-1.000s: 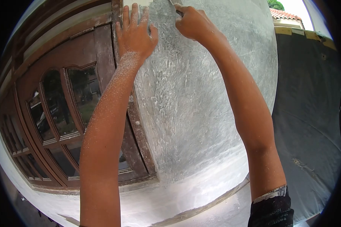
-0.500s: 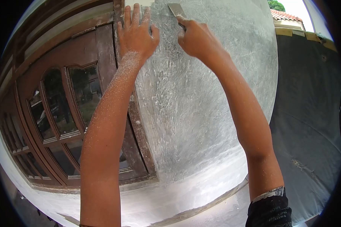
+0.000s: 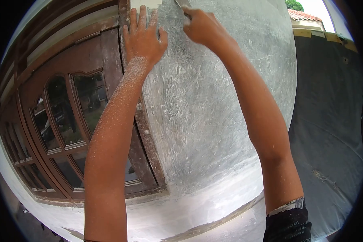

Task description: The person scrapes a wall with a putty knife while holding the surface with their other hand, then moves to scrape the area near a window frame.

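Note:
My left hand [image 3: 144, 42] lies with its fingers spread at the wall's left margin, next to the wooden frame, its fingertips near a pale patch [image 3: 149, 3] at the top. Whitish dust coats the wrist and forearm. To the right, my right hand [image 3: 203, 27] is closed round the handle of a putty knife [image 3: 183, 3]. Its metal blade points up and left, and the far end is cut off by the top of the view. Behind both hands stands the grey, scuffed plaster wall [image 3: 213, 109].
A brown wooden window [image 3: 64, 109] with glass panes fills the left side. Dark sheeting [image 3: 326, 121] hangs on the right, below a tiled roof [image 3: 304, 15] and greenery. A white painted band [image 3: 213, 205] runs along the wall's lower part.
My right hand has moved up and slightly left with the putty knife, whose blade now partly leaves the view. My left hand stays in nearly the same place, fingers spread.

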Motion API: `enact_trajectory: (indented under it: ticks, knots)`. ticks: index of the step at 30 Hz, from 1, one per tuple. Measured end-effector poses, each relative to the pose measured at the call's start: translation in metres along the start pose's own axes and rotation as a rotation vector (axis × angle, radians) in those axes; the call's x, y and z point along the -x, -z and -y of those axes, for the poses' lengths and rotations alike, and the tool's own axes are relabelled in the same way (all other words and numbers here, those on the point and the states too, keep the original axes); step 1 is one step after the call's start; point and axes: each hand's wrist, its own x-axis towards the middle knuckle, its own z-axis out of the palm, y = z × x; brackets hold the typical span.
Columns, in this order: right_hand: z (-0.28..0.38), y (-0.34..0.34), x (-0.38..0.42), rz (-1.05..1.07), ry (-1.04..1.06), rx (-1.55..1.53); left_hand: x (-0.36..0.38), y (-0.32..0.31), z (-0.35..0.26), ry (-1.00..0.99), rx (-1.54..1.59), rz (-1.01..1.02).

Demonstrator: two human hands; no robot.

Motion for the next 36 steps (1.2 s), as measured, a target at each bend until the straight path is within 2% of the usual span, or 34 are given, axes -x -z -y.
enact_trajectory:
  ticks: [4,7,11,13,14,16,19,22,28,32,34,36]
  knots:
    - [0.007,0.000,0.010,-0.021,0.039,0.040,0.002,0.001,0.001,-0.001,0.026,-0.010]
    - [0.007,-0.002,0.035,0.062,-0.036,0.077,0.000,0.001,-0.001,0.002,0.035,-0.015]
    - [0.009,0.002,0.006,0.089,-0.061,-0.024,-0.001,0.001,-0.002,0.001,0.020,-0.007]
    - [0.014,-0.001,0.001,-0.040,0.020,-0.004,0.000,0.000,0.000,0.000,0.007,-0.011]
    - [0.014,-0.002,0.006,-0.035,0.020,-0.006,0.001,0.000,0.000,-0.001,0.025,-0.023]
    - [0.023,0.006,0.022,0.114,-0.086,-0.004,0.002,0.000,0.000,0.000,0.045,-0.040]
    - [0.023,-0.003,0.027,-0.003,0.009,0.040,-0.002,0.000,0.000,-0.008,0.088,-0.054]
    - [0.023,0.002,-0.002,-0.007,0.042,-0.010,0.000,-0.001,-0.001,0.007,0.064,-0.024]
    - [0.025,-0.006,0.027,-0.013,0.025,0.047,0.002,-0.001,-0.001,0.004,0.078,-0.025]
    - [0.030,-0.001,0.002,0.035,-0.014,-0.072,0.001,-0.002,-0.001,0.008,0.089,-0.032]
    - [0.038,-0.005,-0.005,-0.033,0.013,0.035,0.001,-0.002,0.000,0.008,0.087,-0.028]
    - [0.046,0.001,0.012,0.034,-0.023,0.061,0.002,-0.002,0.000,0.004,0.091,-0.021]
